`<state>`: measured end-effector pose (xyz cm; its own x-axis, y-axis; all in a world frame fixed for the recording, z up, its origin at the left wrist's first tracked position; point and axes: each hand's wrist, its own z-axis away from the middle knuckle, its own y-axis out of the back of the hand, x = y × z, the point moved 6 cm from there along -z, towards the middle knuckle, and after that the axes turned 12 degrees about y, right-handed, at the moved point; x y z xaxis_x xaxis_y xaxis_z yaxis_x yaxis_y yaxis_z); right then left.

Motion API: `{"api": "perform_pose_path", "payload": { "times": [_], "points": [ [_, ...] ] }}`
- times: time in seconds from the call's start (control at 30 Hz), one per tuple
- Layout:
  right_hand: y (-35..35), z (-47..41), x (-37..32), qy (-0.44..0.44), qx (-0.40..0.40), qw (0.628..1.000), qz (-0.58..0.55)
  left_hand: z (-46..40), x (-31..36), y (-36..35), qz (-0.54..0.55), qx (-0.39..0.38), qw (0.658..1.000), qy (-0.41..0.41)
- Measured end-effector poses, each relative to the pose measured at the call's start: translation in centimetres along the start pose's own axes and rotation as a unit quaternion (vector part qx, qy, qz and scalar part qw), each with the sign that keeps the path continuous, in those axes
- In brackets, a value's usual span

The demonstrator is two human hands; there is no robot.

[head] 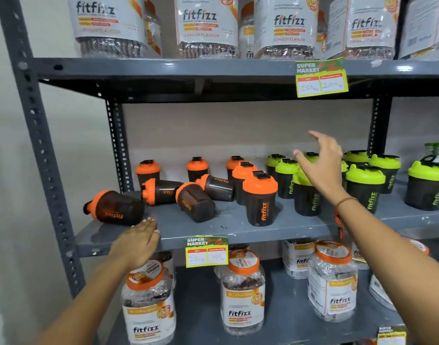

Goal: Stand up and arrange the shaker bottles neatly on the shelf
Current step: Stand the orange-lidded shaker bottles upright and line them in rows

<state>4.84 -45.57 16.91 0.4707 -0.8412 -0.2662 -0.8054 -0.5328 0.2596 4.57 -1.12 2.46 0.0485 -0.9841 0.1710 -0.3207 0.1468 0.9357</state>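
Note:
Dark shaker bottles stand and lie on the middle grey shelf point(238, 231). Several orange-lidded ones lie on their sides: one at the far left point(116, 207), another behind it point(161, 191), a third tipped toward me point(196, 201) and one further back point(217, 186). An orange-lidded shaker point(260, 197) stands upright in front, with more upright behind. Green-lidded shakers point(365, 188) stand upright on the right. My left hand point(136, 242) rests flat on the shelf's front edge, just below the far-left fallen bottle, holding nothing. My right hand point(320, 165) hovers open above the green-lidded bottles.
Large jars with orange lids point(242, 290) fill the shelf below. Wrapped jars point(206, 23) crowd the shelf above. Price tags hang from the middle shelf edge point(206, 251) and the upper shelf edge point(321, 77). A perforated grey upright point(37, 135) stands at the left, beside a pale wall.

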Motion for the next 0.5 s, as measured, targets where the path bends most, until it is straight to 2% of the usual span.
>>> {"api": "perform_pose_path", "payload": {
  "times": [0.1, 0.2, 0.33, 0.43, 0.5],
  "points": [
    [-1.1, -3.3, -5.5, 0.069, 0.008, 0.998, -0.010, 0.1, 0.3, 0.2, -0.008, 0.001, 1.000, -0.001],
    [-4.4, -6.0, -11.0, 0.127, -0.051, 0.991, -0.003, 0.2, 0.5, 0.3, -0.007, 0.000, 1.000, -0.004],
    [-12.2, -7.8, -15.5, 0.145, -0.235, 0.960, 0.038, 0.2, 0.2, 0.4, -0.007, 0.013, 1.000, -0.002],
    [-17.9, -7.0, -15.7, 0.117, -0.376, 0.914, 0.099, 0.2, 0.2, 0.4, -0.007, 0.026, 1.000, -0.003],
    [-21.1, -5.9, -14.8, 0.103, -0.440, 0.880, 0.146, 0.1, 0.2, 0.2, -0.004, 0.028, 1.000, -0.004]
  ]
}}
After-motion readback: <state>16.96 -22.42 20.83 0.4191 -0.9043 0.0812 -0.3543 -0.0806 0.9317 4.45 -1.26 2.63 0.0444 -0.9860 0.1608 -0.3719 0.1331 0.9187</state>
